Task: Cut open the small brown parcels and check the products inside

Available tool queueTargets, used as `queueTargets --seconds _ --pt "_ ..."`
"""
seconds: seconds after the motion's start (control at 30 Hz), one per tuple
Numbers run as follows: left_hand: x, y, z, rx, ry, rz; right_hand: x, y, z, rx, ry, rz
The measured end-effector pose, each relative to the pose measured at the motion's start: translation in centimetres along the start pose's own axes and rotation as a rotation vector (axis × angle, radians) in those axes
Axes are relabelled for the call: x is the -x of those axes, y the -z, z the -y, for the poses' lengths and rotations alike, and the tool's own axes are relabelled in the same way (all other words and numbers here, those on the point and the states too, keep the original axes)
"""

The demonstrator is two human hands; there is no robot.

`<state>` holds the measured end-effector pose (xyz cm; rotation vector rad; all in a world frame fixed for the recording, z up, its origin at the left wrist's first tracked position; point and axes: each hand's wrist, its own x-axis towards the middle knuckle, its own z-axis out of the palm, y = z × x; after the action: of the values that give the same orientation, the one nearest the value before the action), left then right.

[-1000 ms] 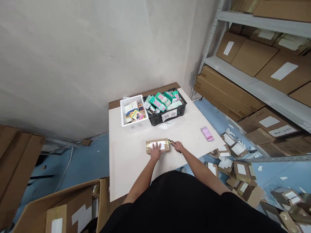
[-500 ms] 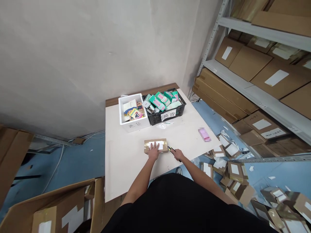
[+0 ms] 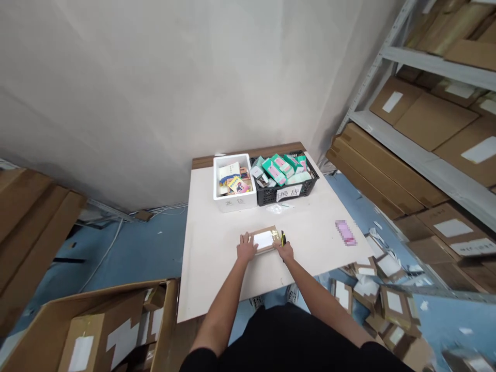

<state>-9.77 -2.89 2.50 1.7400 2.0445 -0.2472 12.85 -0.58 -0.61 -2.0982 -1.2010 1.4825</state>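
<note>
A small taped cardboard box [image 3: 263,239] with a white label lies on the table, turned slightly askew. My left hand [image 3: 247,248] grips its left end, fingers over the far corner. At the right end, my right hand [image 3: 285,250] touches the box while holding a black and yellow utility knife [image 3: 283,238], whose tip points away from me. Beyond the box stand a white foam box [image 3: 236,202] of booklets and a black plastic basket [image 3: 306,187] of green and pink cartons.
The white table [image 3: 211,268] backs onto a wall. A pixelated pink item [image 3: 346,233] lies at its right, a clear plastic scrap [image 3: 275,208] near the basket. A large carton [image 3: 172,299] stands left. Opened boxes [image 3: 395,299] litter the right floor beside loaded shelves [image 3: 403,150].
My left hand has moved from the box's top to its left end. My right hand has come against the right end, knife now pointing forward. The box has turned slightly; the view has shifted.
</note>
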Motion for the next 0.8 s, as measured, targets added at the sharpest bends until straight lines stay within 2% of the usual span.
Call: queueTargets --seconds 0.07,0.1,0.2,0.27,0.33,0.4,0.53,0.6,0.7,0.8 --pt "1.2 -0.8 0.2 0.031 0.097 0.009 -1.5 -0.3 2.4 0.128 -0.019 -0.078" --pt "1.8 -1.0 0.5 0.084 0.096 0.052 -2.1 -0.3 3.8 0.2 -0.022 -0.121" --pt "3.6 -1.3 1.8 0.24 -0.03 0.193 -3.0 -0.2 7.1 0.325 0.069 -0.162" --pt "4.7 -1.3 2.8 0.27 -0.084 0.198 -2.6 0.0 7.8 0.322 0.135 -0.184" --pt "5.5 -1.1 3.3 0.246 -0.086 0.133 -1.7 0.4 6.6 0.298 0.146 -0.227" --pt "5.6 -0.7 2.9 0.219 -0.138 0.068 -0.2 0.9 4.0 0.301 0.115 -0.268" --pt "3.9 -0.5 -0.1 0.167 -0.406 0.008 2.6 1.3 -2.1 0.374 0.081 -0.254" --pt "3.0 -1.2 -1.5 0.126 -0.493 0.024 3.5 0.9 -3.9 0.391 0.091 -0.21" --pt "2.4 -2.9 -2.6 0.073 -0.457 0.042 3.6 0.2 -3.9 0.411 0.085 -0.165" --pt "2.7 -4.2 -2.3 0.031 -0.297 0.014 2.7 -0.7 -1.5 0.439 0.034 -0.166"
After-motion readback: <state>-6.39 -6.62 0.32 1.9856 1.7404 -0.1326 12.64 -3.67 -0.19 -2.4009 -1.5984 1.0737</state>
